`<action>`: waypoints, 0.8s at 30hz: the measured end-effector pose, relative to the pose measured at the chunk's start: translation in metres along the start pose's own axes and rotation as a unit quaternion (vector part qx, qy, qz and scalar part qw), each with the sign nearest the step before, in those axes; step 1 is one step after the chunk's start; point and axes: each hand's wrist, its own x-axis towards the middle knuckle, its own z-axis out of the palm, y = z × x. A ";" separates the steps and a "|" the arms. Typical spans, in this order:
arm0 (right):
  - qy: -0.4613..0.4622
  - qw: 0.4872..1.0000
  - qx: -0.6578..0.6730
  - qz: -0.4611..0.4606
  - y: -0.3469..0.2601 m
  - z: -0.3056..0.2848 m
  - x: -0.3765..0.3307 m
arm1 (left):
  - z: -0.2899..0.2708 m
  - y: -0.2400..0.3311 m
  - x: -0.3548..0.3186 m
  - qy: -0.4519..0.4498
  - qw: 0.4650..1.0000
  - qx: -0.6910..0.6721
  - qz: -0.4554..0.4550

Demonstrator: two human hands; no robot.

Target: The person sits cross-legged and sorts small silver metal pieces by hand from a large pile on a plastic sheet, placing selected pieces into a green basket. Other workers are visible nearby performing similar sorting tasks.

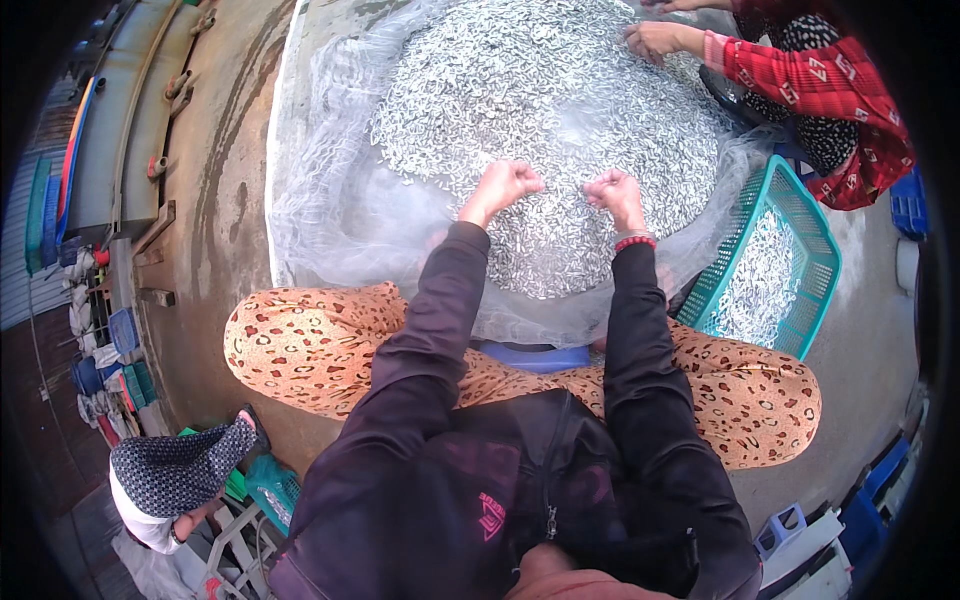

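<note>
A broad pile of small silvery fish (pixel 540 95) lies in front of me on a pale fine-mesh net (pixel 335 205). Over the pile's near part is my left hand (pixel 505 190), its fingertips pinched together. Level with it and a little to the right, my right hand (pixel 617 196) is closed in the same way, a red bracelet (pixel 635 242) at its wrist. Whatever sits between the fingertips of either hand is too small to make out. Close to my right knee stands a green plastic basket (pixel 826 250) partly filled with small fish (pixel 755 290).
At the far right a person in a red patterned sleeve (pixel 790 75) reaches into the pile. Another person (pixel 175 480) bends at the lower left beside a green basket (pixel 273 490). A blue plastic piece (pixel 540 358) shows between my legs. Pipes and a grey trough (pixel 125 130) line the left.
</note>
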 end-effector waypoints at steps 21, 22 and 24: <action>-0.059 0.981 0.163 0.084 0.015 0.058 0.010 | -0.053 -0.042 -0.014 0.109 0.906 -0.386 -0.134; -0.056 0.981 0.164 0.083 0.019 0.060 0.011 | -0.040 -0.053 -0.015 0.176 0.959 -0.162 -0.151; -0.040 0.981 0.168 0.089 0.024 0.056 0.010 | -0.016 -0.068 -0.019 0.215 0.954 0.124 -0.167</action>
